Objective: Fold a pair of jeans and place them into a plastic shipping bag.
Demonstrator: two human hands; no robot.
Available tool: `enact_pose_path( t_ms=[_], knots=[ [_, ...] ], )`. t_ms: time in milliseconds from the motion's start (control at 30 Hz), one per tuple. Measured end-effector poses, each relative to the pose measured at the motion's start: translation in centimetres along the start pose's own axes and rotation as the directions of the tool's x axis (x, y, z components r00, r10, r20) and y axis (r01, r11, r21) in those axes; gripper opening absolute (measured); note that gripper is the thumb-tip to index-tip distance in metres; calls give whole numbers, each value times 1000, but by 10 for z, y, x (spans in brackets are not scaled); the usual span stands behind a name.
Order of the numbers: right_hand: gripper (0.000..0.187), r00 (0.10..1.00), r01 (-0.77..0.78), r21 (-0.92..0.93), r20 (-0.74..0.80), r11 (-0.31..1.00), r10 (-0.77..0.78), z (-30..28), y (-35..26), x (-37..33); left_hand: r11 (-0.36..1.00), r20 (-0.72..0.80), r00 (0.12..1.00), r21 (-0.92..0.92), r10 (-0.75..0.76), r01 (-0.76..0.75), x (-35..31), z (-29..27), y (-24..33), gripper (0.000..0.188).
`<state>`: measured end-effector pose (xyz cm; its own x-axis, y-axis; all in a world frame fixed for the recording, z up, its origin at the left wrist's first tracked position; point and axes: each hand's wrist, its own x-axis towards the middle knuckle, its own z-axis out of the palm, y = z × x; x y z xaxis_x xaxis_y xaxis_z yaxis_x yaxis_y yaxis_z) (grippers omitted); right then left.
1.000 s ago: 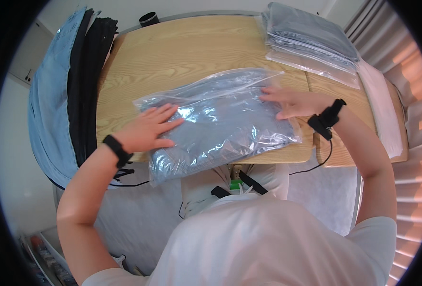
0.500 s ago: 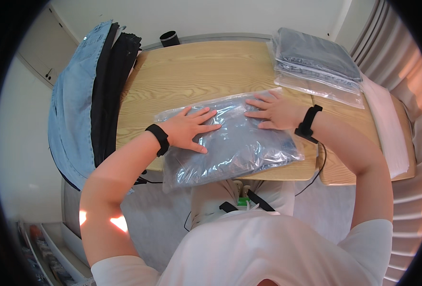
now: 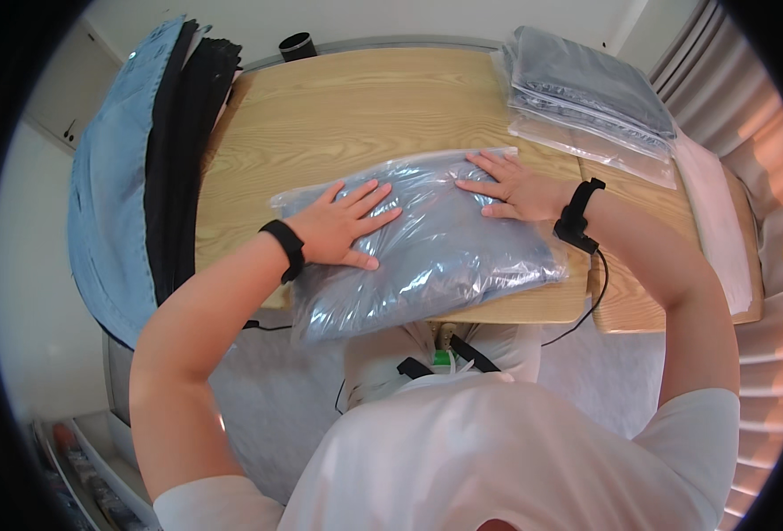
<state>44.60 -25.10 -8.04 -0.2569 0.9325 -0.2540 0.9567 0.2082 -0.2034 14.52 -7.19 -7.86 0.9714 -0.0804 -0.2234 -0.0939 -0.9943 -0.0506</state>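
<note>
A clear plastic bag point(image 3: 427, 257) with a folded blue-grey garment inside lies on the wooden table in front of me. Its near left corner hangs past the table's front edge. My left hand point(image 3: 338, 226) rests flat on the bag's left part with fingers spread. Near the bag's far right corner, my right hand point(image 3: 515, 188) lies with its fingers stretched over the plastic. Both hands press on the bag from above and grip nothing. The bag looks puffy, and its glossy surface is creased.
At the table's point(image 3: 365, 97) left stands a pile of light blue jeans point(image 3: 113, 195) and black trousers point(image 3: 184, 159). Bagged grey garments point(image 3: 586, 84) are stacked at the back right, by a white cloth point(image 3: 719, 226). A black cup point(image 3: 298, 46) stands at the back. A cable point(image 3: 600, 292) hangs from my right wristband.
Both hands stay spread on the bag, and the right one has shifted slightly toward its far right corner. The whole view has tilted a little.
</note>
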Motion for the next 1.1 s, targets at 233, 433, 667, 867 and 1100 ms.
enact_pose_path(
  t_ms=[233, 433, 667, 867, 1100],
  knots=[
    [51, 992, -78, -384, 61, 920, 110, -26, -48, -13, 985, -36, 986, -69, -162, 159, -30, -39, 23, 82],
    [45, 941, -135, -102, -324, 986, 95, 28, -150, -9, 959, 44, 978, -194, -203, 208, -68, -13, 50, 75],
    [41, 843, -342, -34, -452, 939, 291, 41, -163, 11, 900, -39, 954, -346, -296, 265, -56, 16, 36, 66],
    [42, 838, -338, -9, -458, 941, 297, 38, -160, 12, 859, 36, 959, -436, -281, 268, -50, 11, 32, 66],
    [38, 783, -213, 201, -550, 956, 290, 52, -136, -6, 855, 92, 953, -422, -290, 301, -51, 6, 31, 66]
  ],
)
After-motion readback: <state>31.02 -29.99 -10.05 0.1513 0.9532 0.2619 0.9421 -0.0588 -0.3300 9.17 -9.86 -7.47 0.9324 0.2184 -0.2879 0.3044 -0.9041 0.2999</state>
